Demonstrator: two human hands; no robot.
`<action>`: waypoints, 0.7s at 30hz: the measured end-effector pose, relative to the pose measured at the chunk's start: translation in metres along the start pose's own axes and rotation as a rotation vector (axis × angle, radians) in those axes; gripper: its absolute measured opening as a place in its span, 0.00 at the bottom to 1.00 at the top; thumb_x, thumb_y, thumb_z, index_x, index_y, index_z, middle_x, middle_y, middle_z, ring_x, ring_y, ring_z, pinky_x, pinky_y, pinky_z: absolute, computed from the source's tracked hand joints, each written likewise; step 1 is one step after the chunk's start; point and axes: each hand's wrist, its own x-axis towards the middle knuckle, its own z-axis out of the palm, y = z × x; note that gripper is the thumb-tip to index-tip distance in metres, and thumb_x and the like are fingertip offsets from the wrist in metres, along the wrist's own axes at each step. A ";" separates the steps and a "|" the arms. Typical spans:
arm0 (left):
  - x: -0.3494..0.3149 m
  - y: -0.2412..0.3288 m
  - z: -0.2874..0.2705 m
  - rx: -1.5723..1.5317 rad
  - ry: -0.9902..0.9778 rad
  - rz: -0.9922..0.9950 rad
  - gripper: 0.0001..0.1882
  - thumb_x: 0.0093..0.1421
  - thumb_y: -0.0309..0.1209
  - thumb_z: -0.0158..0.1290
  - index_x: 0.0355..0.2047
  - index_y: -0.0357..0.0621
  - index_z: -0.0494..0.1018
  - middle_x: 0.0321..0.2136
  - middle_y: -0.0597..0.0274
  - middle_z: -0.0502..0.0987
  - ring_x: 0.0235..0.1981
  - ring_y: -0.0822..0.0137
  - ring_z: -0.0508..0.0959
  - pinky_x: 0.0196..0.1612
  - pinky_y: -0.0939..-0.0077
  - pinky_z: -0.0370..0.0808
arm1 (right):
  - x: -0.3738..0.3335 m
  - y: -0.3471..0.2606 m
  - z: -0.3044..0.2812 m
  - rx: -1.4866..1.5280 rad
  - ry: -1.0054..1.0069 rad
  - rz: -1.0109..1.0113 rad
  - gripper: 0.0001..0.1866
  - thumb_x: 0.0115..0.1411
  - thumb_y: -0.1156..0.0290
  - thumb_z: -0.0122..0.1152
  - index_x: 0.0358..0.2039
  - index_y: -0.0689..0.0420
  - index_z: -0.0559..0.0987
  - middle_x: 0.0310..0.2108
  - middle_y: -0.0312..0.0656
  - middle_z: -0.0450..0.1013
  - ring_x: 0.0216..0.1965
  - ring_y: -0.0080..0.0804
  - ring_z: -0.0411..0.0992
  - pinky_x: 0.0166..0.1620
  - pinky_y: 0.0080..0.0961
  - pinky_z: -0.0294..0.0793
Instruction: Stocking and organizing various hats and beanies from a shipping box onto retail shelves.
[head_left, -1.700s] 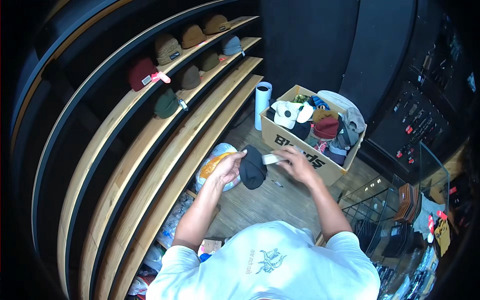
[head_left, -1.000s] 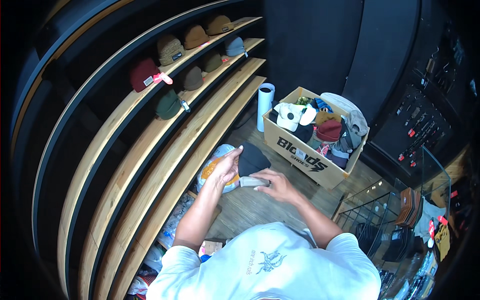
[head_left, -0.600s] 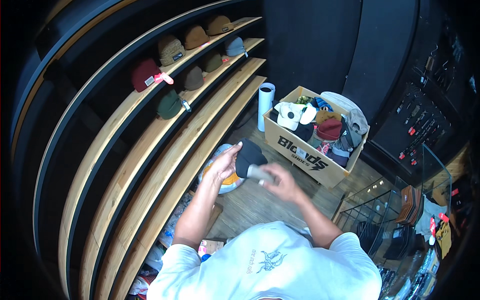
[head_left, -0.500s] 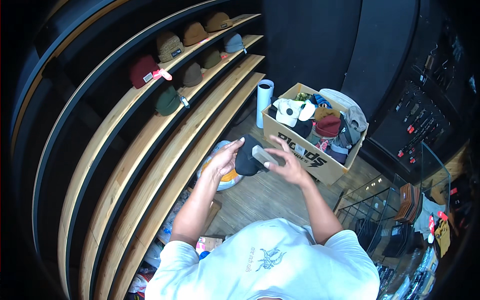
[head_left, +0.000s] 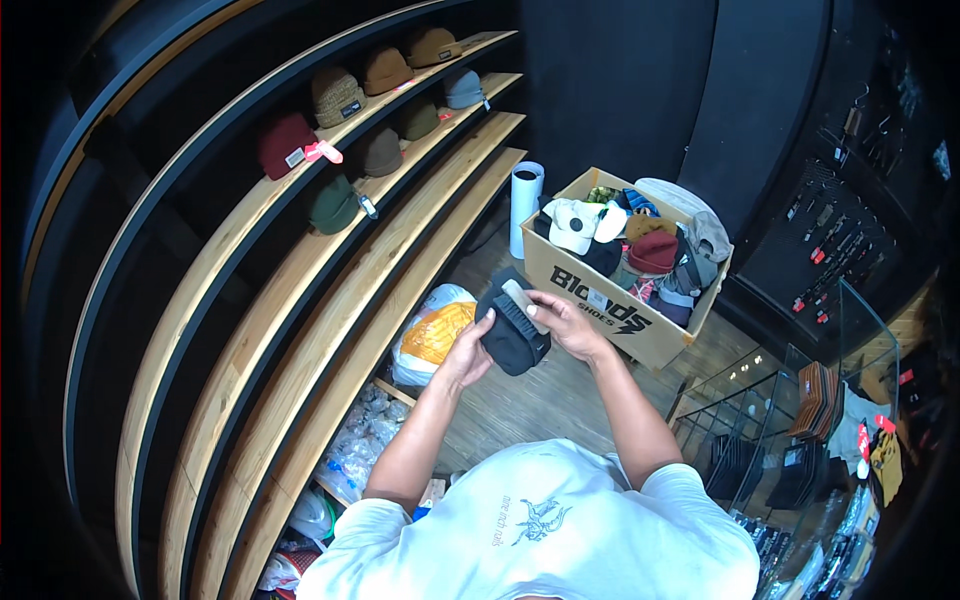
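Along the left side sweep the biggest things, four shelf boards [head_left: 425, 205] with pale wooden tops. Near their far end stands one open cardboard box [head_left: 540, 258], heaped with caps and other hats that overlap too much to count; one white cap [head_left: 572, 228] lies at its near left corner. On the wooden floor [head_left: 490, 415] rests one bag [head_left: 435, 335], whitish and clear with an orange patch, and behind it one white cylinder [head_left: 524, 215] stands upright just beside the box.

Next in size come eight knit hats [head_left: 287, 147], four on the upper of these boards and four on the one below, in maroon, browns, greens and grey-blue.

Above the floor, between the bag and the box, is one black hat [head_left: 515, 352]: plain, soft-looking and matt, its rounded end toward the person. The left hand [head_left: 468, 352] grasps it by its left edge.

Smallest is one brush [head_left: 522, 308], a pale oblong block with dense dark bristles turned toward the hat; whether they touch it, I cannot tell. The right hand [head_left: 568, 325] grips the block from the right.
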 end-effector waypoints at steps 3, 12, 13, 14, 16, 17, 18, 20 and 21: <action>0.002 -0.001 -0.002 -0.036 0.038 -0.037 0.28 0.70 0.46 0.43 0.62 0.40 0.61 0.56 0.54 0.72 0.55 0.60 0.75 0.59 0.61 0.72 | -0.004 -0.002 -0.009 -0.113 0.067 0.012 0.24 0.65 0.66 0.59 0.59 0.63 0.70 0.56 0.38 0.69 0.55 0.23 0.66 0.60 0.24 0.62; 0.010 -0.021 -0.022 -0.205 0.036 -0.015 0.24 0.72 0.46 0.39 0.60 0.45 0.63 0.54 0.57 0.74 0.53 0.60 0.76 0.58 0.62 0.73 | -0.014 0.025 0.044 -1.018 0.580 -0.406 0.22 0.60 0.69 0.60 0.53 0.63 0.72 0.43 0.52 0.69 0.44 0.50 0.72 0.50 0.37 0.71; 0.013 -0.025 -0.023 -0.219 0.038 0.001 0.23 0.72 0.46 0.38 0.59 0.45 0.64 0.53 0.57 0.75 0.52 0.60 0.77 0.56 0.62 0.74 | -0.020 0.026 0.058 -0.987 0.470 -0.389 0.23 0.60 0.68 0.61 0.53 0.64 0.73 0.43 0.52 0.69 0.45 0.50 0.72 0.50 0.36 0.71; 0.013 -0.027 -0.026 -0.219 0.099 -0.004 0.23 0.72 0.46 0.38 0.58 0.45 0.65 0.51 0.57 0.76 0.50 0.60 0.78 0.55 0.60 0.75 | -0.027 0.028 0.061 -0.904 0.421 -0.314 0.22 0.59 0.67 0.62 0.52 0.63 0.74 0.43 0.52 0.70 0.45 0.50 0.72 0.50 0.36 0.71; 0.009 -0.022 -0.033 -0.274 -0.022 -0.129 0.24 0.71 0.48 0.38 0.58 0.45 0.65 0.52 0.57 0.76 0.51 0.59 0.78 0.56 0.60 0.75 | -0.028 0.024 0.056 -0.699 0.299 -0.156 0.20 0.59 0.66 0.62 0.51 0.62 0.77 0.41 0.51 0.73 0.45 0.49 0.74 0.49 0.35 0.72; 0.008 -0.022 -0.035 -0.291 -0.026 -0.135 0.25 0.71 0.49 0.38 0.58 0.44 0.65 0.52 0.56 0.75 0.52 0.59 0.77 0.56 0.58 0.75 | -0.028 0.019 0.049 -0.737 0.326 -0.187 0.20 0.60 0.66 0.61 0.50 0.62 0.77 0.41 0.51 0.73 0.44 0.49 0.74 0.49 0.35 0.72; 0.007 -0.023 -0.033 -0.276 0.017 -0.110 0.26 0.71 0.49 0.37 0.58 0.44 0.65 0.52 0.55 0.75 0.52 0.58 0.77 0.56 0.58 0.75 | -0.029 0.004 0.050 -0.774 0.351 -0.211 0.20 0.60 0.66 0.61 0.50 0.61 0.77 0.40 0.50 0.74 0.44 0.49 0.74 0.49 0.35 0.72; 0.006 -0.018 -0.017 -0.241 0.070 -0.107 0.25 0.71 0.48 0.37 0.59 0.44 0.65 0.52 0.54 0.75 0.53 0.58 0.77 0.57 0.59 0.74 | -0.023 0.000 0.061 -0.796 0.513 -0.287 0.20 0.60 0.66 0.61 0.50 0.63 0.77 0.42 0.52 0.73 0.44 0.51 0.74 0.49 0.38 0.72; 0.007 -0.021 -0.018 -0.226 0.067 -0.087 0.25 0.72 0.48 0.36 0.58 0.44 0.64 0.52 0.55 0.75 0.53 0.59 0.77 0.56 0.59 0.74 | -0.019 0.002 0.067 -0.832 0.564 -0.334 0.20 0.60 0.66 0.61 0.49 0.64 0.76 0.42 0.53 0.72 0.44 0.52 0.73 0.49 0.39 0.72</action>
